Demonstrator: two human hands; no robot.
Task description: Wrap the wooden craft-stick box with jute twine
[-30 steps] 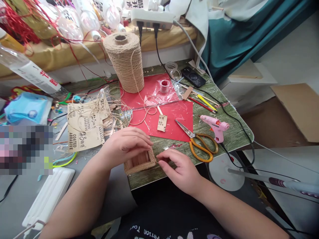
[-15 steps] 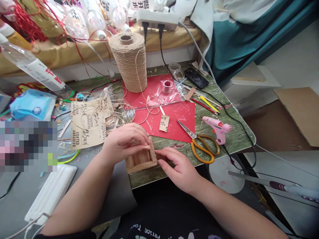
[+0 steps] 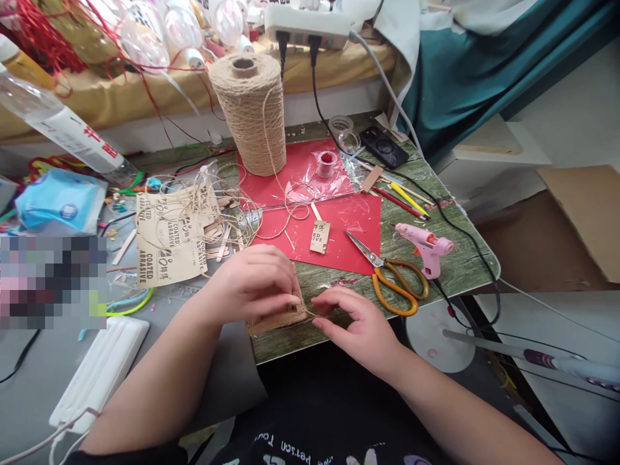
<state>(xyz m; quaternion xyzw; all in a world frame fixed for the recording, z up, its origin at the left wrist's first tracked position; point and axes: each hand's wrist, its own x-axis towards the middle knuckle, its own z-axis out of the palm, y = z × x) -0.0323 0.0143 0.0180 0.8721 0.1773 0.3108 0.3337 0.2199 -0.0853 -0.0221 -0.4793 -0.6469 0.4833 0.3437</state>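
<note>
A small wooden box [image 3: 276,321] wrapped in jute twine lies at the table's front edge, mostly covered by my left hand [image 3: 259,281]. My left fingers curl over its far and right sides, with the thumb pressed near the right rim. From the box's right corner a short strand of jute twine [image 3: 309,313] runs to my right hand [image 3: 351,318], pinched between thumb and forefinger. Behind the hands stands a big spool of jute twine [image 3: 252,123], its loose strand looping over red sheets [image 3: 353,223]. Scissors [image 3: 394,278] with orange handles lie right of my right hand.
A pink glue gun [image 3: 426,248] rests near the table's right edge, its cord hanging down. Sandpaper [image 3: 169,242] and tangled twine lie at left, near a plastic bottle [image 3: 68,129]. A black phone [image 3: 383,146] and a power strip [image 3: 310,29] are at the back.
My right hand has drawn slightly right, away from the box, with the strand now visible between them. My left hand has shifted lower over the box, covering more of its inside.
</note>
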